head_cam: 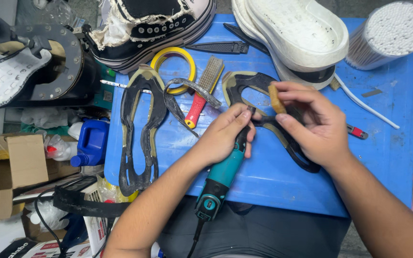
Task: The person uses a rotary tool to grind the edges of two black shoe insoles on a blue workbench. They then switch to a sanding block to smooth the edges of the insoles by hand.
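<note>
Both hands are busy at centre frame: your left hand [225, 136] grips the teal grinder [221, 179], and your right hand [311, 126] pinches the black sole piece [264, 102], so a slip could nick your fingers.

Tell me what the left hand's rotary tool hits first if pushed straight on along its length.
Probably the black outsole piece that the right hand holds; the tool's tip in the left hand is already about there.

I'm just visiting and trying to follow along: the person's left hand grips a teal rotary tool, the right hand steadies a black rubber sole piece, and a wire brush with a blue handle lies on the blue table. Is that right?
Nearly. The head view shows the wire brush has a red handle, not blue. The rest holds: left hand on the teal rotary tool, right hand on the black rubber sole piece, blue table.
</note>
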